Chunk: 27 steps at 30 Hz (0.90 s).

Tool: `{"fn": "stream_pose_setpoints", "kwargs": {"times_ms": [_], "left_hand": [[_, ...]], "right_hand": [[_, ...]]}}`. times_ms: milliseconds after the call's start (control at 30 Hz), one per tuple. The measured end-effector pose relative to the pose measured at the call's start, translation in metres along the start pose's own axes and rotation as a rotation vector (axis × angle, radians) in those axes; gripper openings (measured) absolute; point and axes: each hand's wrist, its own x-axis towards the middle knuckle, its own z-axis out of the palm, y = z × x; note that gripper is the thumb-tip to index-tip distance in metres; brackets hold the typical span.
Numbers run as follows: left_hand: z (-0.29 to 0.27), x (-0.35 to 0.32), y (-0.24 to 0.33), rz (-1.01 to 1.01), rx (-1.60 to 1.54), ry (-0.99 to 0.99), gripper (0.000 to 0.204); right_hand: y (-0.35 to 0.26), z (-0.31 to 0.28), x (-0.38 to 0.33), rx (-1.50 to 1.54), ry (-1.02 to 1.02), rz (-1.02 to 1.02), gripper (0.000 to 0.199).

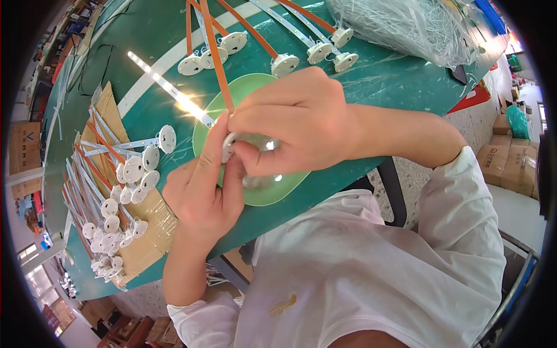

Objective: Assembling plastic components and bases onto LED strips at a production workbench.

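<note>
Above a light green dish (261,200), my two hands meet around a white round disc (227,148) at the base of LED strips. My left hand (203,194) is closed in a pinch on the disc from the left and below. My right hand (299,124) pinches it from the right, thumb on the disc and fingertips by the foot of an orange-backed strip (217,61). A lit LED strip (171,89) glows out to the upper left from my fingers. The join between strips and disc is covered by my fingers. Shiny contents in the dish are partly hidden.
At the left, several LED strips with white discs (133,168) lie piled on cardboard (152,229). More disc-ended strips (284,65) lie along the far side of the green table (371,75). A clear plastic bag of thin strands (400,29) sits at the far right.
</note>
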Motion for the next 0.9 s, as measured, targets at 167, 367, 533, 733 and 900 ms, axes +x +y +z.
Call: {"fn": "stream_pose_setpoints", "kwargs": {"times_ms": [167,367,533,733,900], "left_hand": [[-0.002,0.001,-0.003,-0.072,0.038,-0.007,0.054],[-0.002,0.003,-0.003,0.042,0.178,0.067,0.051],[-0.004,0.008,-0.001,0.002,0.099,0.035,0.046],[-0.002,-0.002,-0.017,-0.092,0.018,0.032,0.036],[0.004,-0.002,-0.020,-0.105,-0.036,0.098,0.032]], "right_hand": [[0.014,0.002,0.000,0.100,0.018,-0.032,0.019],[0.007,0.009,0.002,0.092,0.040,0.004,0.013],[0.016,0.002,0.005,0.113,0.094,-0.082,0.012],[0.010,-0.020,0.014,0.050,-0.251,0.184,0.009],[0.018,-0.026,0.005,-0.172,-0.617,0.107,0.007]]}}
